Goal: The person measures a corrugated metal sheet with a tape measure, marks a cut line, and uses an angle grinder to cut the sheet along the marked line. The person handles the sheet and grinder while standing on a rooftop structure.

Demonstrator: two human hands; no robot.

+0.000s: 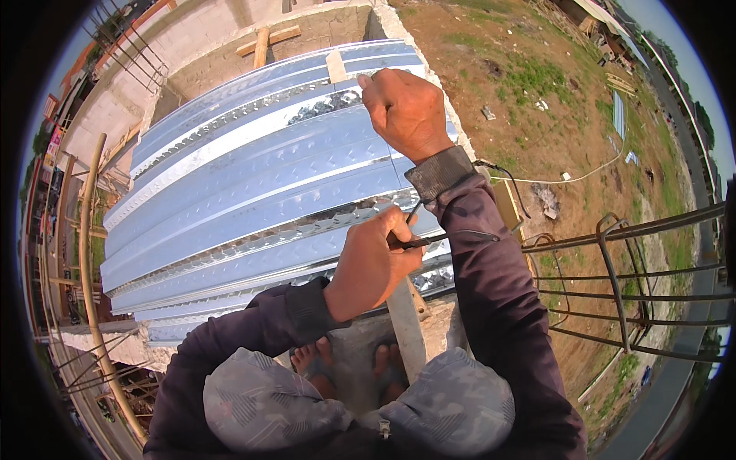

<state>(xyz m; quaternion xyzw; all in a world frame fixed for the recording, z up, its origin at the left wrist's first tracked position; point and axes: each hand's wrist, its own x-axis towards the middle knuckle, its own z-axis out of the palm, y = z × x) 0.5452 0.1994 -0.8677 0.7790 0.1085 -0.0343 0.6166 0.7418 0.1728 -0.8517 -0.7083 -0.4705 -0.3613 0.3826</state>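
Note:
My left hand [376, 263] is closed around a black cable [414, 243], just above the near edge of the metal decking. One thin end of the cable runs across my right sleeve, and a short bend of it rises above my fingers. Farther forward, my right hand [406, 113] is a fist over the decking's right side, with the thumb pressed to the curled fingers. Whatever it may hold is hidden. Beneath both hands lie ribbed, shiny metal decking sheets [253, 188]. A thin dark line crosses them close to my right wrist.
Bent steel rebar [613, 284] sticks out at the right. A wooden post [406, 326] stands beside my feet [313, 359]. At the left rises a bamboo pole [88, 230]. Concrete walls [207, 69] border the far side, and grassy ground [529, 84] lies far below at the right.

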